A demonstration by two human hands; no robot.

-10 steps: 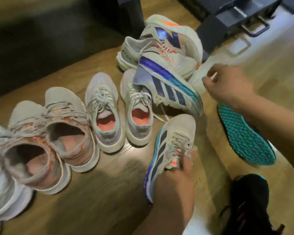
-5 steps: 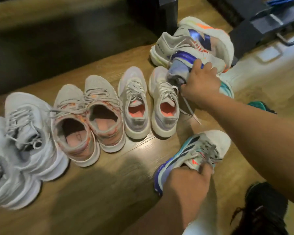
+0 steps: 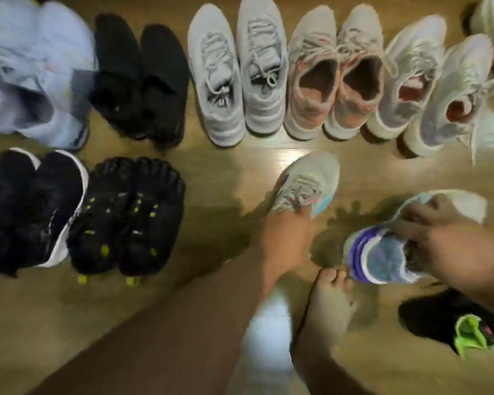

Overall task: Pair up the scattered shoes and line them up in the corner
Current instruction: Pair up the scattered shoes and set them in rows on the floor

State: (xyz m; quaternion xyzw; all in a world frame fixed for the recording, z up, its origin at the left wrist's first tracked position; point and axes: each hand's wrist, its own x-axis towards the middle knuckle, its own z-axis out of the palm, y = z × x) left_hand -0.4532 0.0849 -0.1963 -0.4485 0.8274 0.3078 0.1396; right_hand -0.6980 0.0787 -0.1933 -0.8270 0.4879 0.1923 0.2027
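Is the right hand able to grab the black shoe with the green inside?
Probably not yet: the right hand grips a blue-and-purple sneaker. The black shoe lies uncovered, close by.

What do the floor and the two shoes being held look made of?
Floor: wood or wood-look laminate, glossy; brown grain and a bright glare patch. Grey shoe in the left hand: soft knit or mesh fabric, matte, with woven laces. Purple-heeled shoe in the right hand: likely similar fabric; blur leaves it open.

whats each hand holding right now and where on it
Left hand grips one teal-striped sneaker at its heel end; right hand grips the matching sneaker around its collar, fingers over the upper.
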